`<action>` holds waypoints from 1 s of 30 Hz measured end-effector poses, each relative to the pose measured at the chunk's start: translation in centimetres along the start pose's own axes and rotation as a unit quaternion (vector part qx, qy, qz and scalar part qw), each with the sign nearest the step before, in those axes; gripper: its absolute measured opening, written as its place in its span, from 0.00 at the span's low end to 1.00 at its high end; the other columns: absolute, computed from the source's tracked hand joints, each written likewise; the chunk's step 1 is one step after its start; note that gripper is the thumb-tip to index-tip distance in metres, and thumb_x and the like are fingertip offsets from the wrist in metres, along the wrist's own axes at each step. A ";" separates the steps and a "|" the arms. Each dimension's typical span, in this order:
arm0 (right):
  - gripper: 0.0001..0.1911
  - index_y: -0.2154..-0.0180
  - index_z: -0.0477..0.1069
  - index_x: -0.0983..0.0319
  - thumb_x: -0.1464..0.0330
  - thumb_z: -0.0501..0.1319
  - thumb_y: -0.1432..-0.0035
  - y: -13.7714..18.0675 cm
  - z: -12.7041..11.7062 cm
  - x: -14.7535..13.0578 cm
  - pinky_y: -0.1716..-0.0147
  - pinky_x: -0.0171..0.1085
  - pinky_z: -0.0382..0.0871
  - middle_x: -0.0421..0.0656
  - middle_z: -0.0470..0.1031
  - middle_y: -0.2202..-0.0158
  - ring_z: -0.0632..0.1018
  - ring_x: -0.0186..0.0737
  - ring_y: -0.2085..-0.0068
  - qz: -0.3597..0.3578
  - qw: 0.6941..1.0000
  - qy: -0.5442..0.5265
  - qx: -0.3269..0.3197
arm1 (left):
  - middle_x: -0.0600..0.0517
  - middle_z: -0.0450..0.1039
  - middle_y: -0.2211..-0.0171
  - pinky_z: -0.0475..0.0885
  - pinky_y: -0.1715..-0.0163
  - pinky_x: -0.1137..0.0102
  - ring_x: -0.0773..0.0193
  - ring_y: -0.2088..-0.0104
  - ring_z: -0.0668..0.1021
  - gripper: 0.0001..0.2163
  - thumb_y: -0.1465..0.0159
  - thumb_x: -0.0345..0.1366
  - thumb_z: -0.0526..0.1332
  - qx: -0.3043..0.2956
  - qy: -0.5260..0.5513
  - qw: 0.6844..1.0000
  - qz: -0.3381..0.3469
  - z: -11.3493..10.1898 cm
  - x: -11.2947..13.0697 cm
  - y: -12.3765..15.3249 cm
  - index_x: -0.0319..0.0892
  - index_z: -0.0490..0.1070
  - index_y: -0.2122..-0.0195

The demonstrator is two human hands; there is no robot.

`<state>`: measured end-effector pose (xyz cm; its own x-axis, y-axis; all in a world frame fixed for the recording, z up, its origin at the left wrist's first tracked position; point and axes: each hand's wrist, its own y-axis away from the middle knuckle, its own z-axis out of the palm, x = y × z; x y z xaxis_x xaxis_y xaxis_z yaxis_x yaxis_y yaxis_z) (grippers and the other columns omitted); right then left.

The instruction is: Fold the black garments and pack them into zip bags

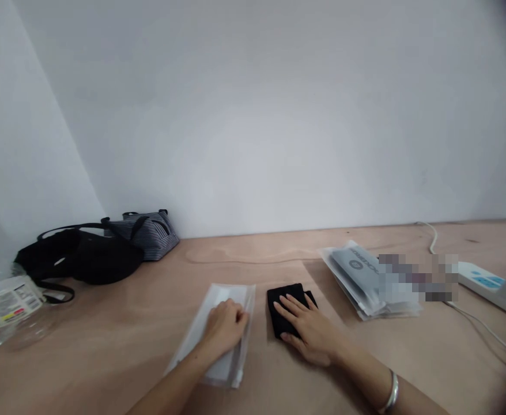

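1. Left hand (pixel 225 328), half curled, rests on a clear zip pouch (pixel 227 369); grip unclear.
2. Right hand (pixel 309 334), fingers spread, presses flat on folded black cloth (pixel 278 295), holding nothing.
3. Risk: unclamped, the cloth could slide under pressure.

The folded cloth (pixel 285 308) is solid black, the zip pouch (pixel 229 293) translucent white, the table (pixel 253 369) pale tan wood. The far handbag (pixel 144 235) has navy-and-white stripes; the nearer bag (pixel 80 256) is plain black.
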<state>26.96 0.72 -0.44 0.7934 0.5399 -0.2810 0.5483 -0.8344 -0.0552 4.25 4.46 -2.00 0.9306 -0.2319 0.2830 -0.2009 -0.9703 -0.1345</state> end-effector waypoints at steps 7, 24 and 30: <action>0.30 0.39 0.40 0.59 0.55 0.43 0.39 -0.3 0.8 -0.4 0.44 0.56 0.38 0.46 0.44 0.38 0.47 0.45 0.39 0.031 0.996 -0.051 0.060 | 0.50 0.71 0.71 0.62 0.68 0.71 0.61 0.66 0.73 0.10 0.41 0.32 0.52 0.020 0.041 0.998 0.037 1.7 3.5 -0.1 0.41 0.70 0.76; 0.37 0.44 0.55 0.60 0.50 0.56 0.51 -2.4 -1.1 0.6 0.44 0.54 0.30 0.49 0.59 0.43 0.53 0.47 0.40 -0.097 0.991 -0.087 -0.005 | 0.49 0.70 0.67 0.64 0.64 0.70 0.62 0.64 0.72 0.11 0.40 0.29 0.50 0.041 0.105 0.994 0.006 1.9 3.8 0.2 0.40 0.69 0.74; 0.31 0.45 0.56 0.52 0.52 0.55 0.50 -3.2 0.4 -1.0 0.48 0.63 0.32 0.46 0.57 0.42 0.50 0.53 0.40 -0.049 0.998 -0.044 -0.009 | 0.47 0.68 0.60 0.65 0.59 0.67 0.60 0.58 0.71 0.12 0.38 0.31 0.48 0.076 0.142 0.987 0.016 2.2 3.8 -0.1 0.41 0.68 0.73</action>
<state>24.29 2.83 -0.36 0.7103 0.6061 -0.3581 0.6269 -0.7759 -0.0698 8.52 3.82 -3.00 0.7970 -0.2923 0.5285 -0.1604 -0.9461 -0.2814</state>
